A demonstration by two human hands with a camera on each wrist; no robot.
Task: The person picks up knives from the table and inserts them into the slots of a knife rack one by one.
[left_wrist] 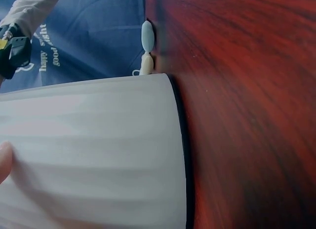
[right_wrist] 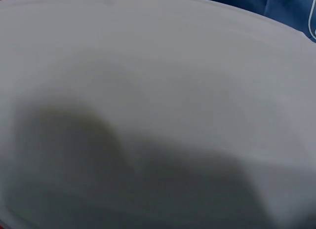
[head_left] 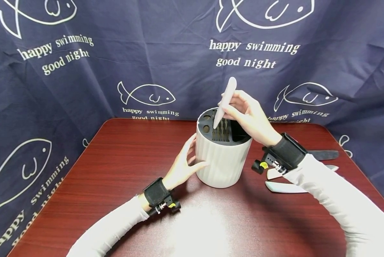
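White utensil [head_left: 227, 97], pinched by the nearer right hand [head_left: 251, 117], slants tip-down toward lower left at the slots [head_left: 223, 136] of the central holder [head_left: 222, 166], gripped by the left hand [head_left: 180, 166].

Head POV angled down, wrist POVs v. close, head/L share holder [head_left: 222, 164]

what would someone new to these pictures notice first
First, a ribbed white cylindrical holder with a dark slotted top stands upright on the glossy red-brown table, the left hand holding its side. Above it, the right hand pinches a slim, pale tapered object angled down to that top. Behind hangs a navy, fish-printed fabric backdrop.
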